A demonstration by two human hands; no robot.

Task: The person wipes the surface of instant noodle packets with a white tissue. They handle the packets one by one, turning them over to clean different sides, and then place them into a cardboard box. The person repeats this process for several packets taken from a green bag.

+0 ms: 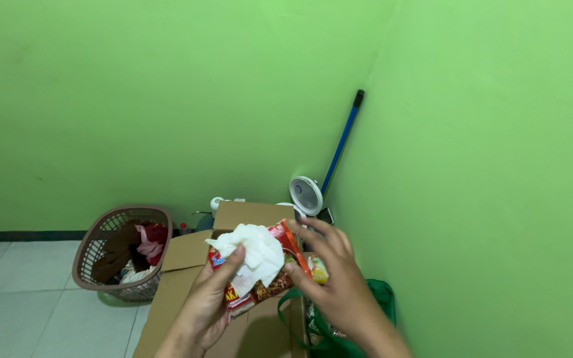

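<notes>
My left hand (205, 307) holds a crumpled white tissue (252, 255) and presses it with the thumb against a red and orange snack packet (280, 275). The packet's right side is gripped by my right hand (336, 278), fingers spread over its edge. Both hands are raised above an open brown cardboard box (180, 278) whose flaps stand up. The packet's lower part is partly hidden by the tissue and my fingers.
A brown plastic laundry basket (86, 262) with clothes stands on the white tiled floor at left. A small white fan (306, 195) and a blue-handled stick (341, 142) are in the green corner. A green bag (381, 295) lies at right.
</notes>
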